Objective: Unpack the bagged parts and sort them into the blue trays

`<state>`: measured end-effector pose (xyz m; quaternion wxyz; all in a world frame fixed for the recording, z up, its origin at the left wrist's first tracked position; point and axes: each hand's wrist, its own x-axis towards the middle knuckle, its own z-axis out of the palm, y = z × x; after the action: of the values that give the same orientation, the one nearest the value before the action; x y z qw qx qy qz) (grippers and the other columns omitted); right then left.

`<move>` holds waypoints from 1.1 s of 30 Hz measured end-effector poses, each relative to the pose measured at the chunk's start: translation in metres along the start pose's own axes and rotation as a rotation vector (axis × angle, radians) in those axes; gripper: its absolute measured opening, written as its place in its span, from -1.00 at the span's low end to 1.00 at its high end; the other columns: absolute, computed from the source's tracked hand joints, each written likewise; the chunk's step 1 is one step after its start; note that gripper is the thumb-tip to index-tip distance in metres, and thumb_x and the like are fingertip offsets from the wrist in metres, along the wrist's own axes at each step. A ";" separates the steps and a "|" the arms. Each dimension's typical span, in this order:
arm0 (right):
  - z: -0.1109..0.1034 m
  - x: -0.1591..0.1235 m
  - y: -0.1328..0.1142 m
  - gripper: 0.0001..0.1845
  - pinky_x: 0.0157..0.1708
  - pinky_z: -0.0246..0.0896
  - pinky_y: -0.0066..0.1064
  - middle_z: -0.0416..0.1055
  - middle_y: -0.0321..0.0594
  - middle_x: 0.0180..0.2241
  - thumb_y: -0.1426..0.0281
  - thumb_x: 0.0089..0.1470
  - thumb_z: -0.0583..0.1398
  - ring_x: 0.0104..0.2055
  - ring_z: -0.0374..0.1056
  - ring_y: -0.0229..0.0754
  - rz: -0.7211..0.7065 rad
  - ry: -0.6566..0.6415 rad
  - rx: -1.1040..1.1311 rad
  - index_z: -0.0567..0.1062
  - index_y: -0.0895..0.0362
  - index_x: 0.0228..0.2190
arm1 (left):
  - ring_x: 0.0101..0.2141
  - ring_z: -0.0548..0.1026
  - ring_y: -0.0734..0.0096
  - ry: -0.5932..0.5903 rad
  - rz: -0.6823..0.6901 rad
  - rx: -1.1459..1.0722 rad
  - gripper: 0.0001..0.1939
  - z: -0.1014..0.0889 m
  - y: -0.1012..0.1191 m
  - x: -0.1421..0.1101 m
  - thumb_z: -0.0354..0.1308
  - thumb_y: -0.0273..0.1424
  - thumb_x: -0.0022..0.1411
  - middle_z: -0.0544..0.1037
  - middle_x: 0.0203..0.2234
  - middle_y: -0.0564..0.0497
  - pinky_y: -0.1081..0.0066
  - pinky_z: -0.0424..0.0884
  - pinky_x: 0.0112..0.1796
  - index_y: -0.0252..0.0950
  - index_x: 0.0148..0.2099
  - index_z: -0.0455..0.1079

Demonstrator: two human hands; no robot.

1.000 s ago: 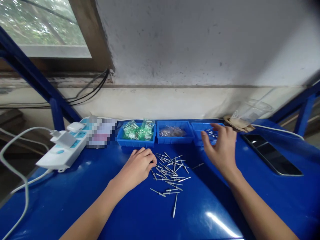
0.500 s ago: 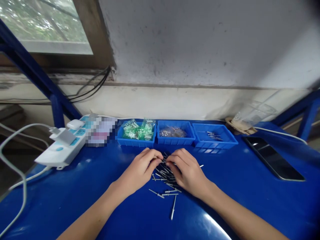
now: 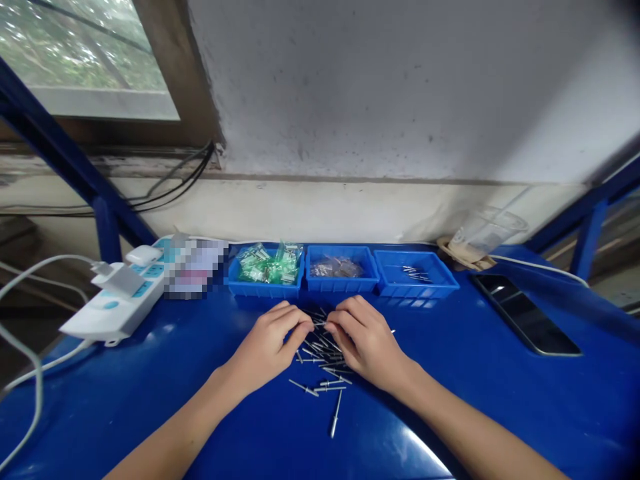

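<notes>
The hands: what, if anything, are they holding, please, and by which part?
A metal rivet, seemingly pinched at opposite ends by the left hand and right hand.

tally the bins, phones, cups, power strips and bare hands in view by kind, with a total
Blue bins: 3
Dark phone: 1
Clear cup: 1
White power strip: 1
Hands, left hand and right hand: 2
Total: 8

White power strip (image 3: 95,321) lies at left, bearing white plugs (image 3: 120,280); pixelated sheet (image 3: 203,267) adjoins it. Window (image 3: 100,67) occupies upper left; dark cables (image 3: 186,184) run beneath, along pale wall (image 3: 375,87). At right, black phone (image 3: 525,315) lies near clear cup (image 3: 487,230) on brown base (image 3: 457,255).
</notes>
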<state>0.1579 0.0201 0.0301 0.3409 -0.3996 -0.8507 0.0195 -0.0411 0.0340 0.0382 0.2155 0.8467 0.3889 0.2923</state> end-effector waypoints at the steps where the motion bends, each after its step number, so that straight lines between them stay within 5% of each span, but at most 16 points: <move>1: -0.002 0.000 0.000 -0.80 -0.35 0.15 -0.32 0.35 -0.14 -0.39 0.42 0.20 0.02 -0.35 0.21 -0.18 0.011 -0.002 -0.003 0.42 0.18 -0.34 | -0.33 0.38 0.43 -0.001 0.001 -0.004 -0.82 0.000 0.001 0.000 -0.07 -0.39 0.34 0.47 -0.40 0.07 0.36 0.26 -0.17 -0.24 -0.26 0.33; 9: -0.005 0.000 -0.001 -0.82 -0.35 0.12 -0.34 0.36 -0.15 -0.37 0.39 0.20 0.04 -0.35 0.20 -0.19 -0.041 -0.008 0.002 0.42 0.16 -0.28 | -0.36 0.39 0.43 0.018 0.031 0.050 -0.79 -0.003 0.000 0.000 -0.08 -0.42 0.33 0.50 -0.42 0.07 0.36 0.27 -0.20 -0.25 -0.30 0.35; 14: -0.006 0.001 0.000 -0.76 -0.36 0.08 -0.35 0.33 -0.18 -0.46 0.41 0.22 0.00 -0.40 0.16 -0.21 -0.014 -0.027 -0.007 0.42 0.18 -0.39 | -0.32 0.44 0.41 0.065 -0.006 0.051 -0.83 -0.001 -0.002 -0.002 -0.01 -0.37 0.30 0.51 -0.37 0.07 0.33 0.29 -0.14 -0.19 -0.10 0.35; 25: -0.002 0.000 -0.001 -0.81 -0.39 0.04 -0.37 0.38 -0.20 -0.45 0.38 0.21 0.02 -0.42 0.21 -0.22 -0.009 -0.054 -0.035 0.41 0.16 -0.30 | -0.38 0.44 0.41 0.127 0.048 0.051 -0.85 -0.004 0.002 -0.002 -0.03 -0.42 0.30 0.51 -0.42 0.05 0.34 0.30 -0.24 -0.25 -0.28 0.34; 30: -0.001 -0.001 0.001 -0.76 -0.42 0.02 -0.37 0.37 -0.21 -0.49 0.43 0.23 -0.04 -0.45 0.21 -0.22 -0.025 -0.070 -0.057 0.40 0.16 -0.35 | -0.33 0.45 0.40 0.160 -0.010 0.009 -0.86 -0.001 0.002 -0.004 -0.02 -0.39 0.29 0.49 -0.38 0.04 0.36 0.34 -0.24 -0.22 -0.11 0.30; 33: -0.002 -0.001 0.003 -0.78 -0.40 0.04 -0.37 0.38 -0.22 -0.47 0.43 0.23 -0.03 -0.44 0.23 -0.23 -0.005 -0.059 -0.048 0.40 0.15 -0.34 | -0.36 0.43 0.41 0.132 -0.017 0.010 -0.89 0.001 0.001 -0.005 -0.04 -0.38 0.30 0.47 -0.41 0.05 0.37 0.33 -0.26 -0.23 -0.20 0.29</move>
<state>0.1613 0.0209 0.0306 0.3059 -0.4048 -0.8616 0.0102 -0.0422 0.0292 0.0366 0.1876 0.8233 0.4107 0.3440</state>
